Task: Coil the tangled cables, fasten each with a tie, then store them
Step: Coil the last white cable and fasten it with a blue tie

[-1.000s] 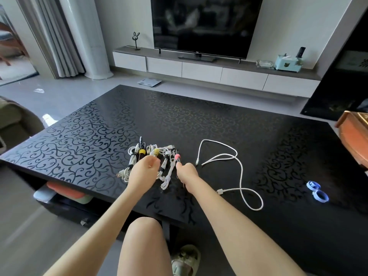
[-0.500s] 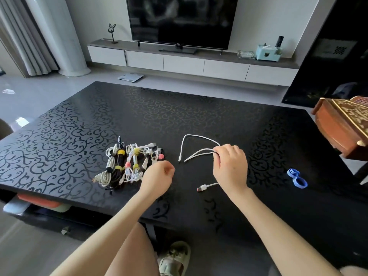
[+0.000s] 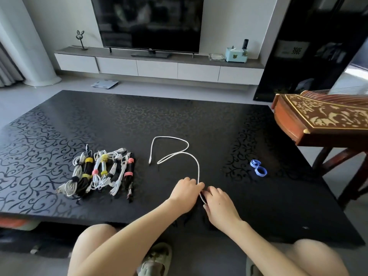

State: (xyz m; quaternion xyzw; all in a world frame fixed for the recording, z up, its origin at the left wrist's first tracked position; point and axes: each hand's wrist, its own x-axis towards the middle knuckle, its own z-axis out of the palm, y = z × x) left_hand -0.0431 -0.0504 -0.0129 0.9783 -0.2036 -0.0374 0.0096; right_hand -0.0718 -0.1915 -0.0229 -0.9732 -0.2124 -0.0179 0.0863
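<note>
Running near-far: wht cable (image 3: 198, 170)

Dark television (image 3: 147, 22), wooden zither (image 3: 318, 118), floor scale (image 3: 105, 84)

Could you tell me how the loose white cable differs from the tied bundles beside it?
The loose white cable sprawls in open loops; the tied bundles are coiled tight. The cable has no tie; the bundles wear yellow, pink and black ties. The left hand and right hand hold the cable; the bundles lie untouched. Both rest on the black table.
</note>
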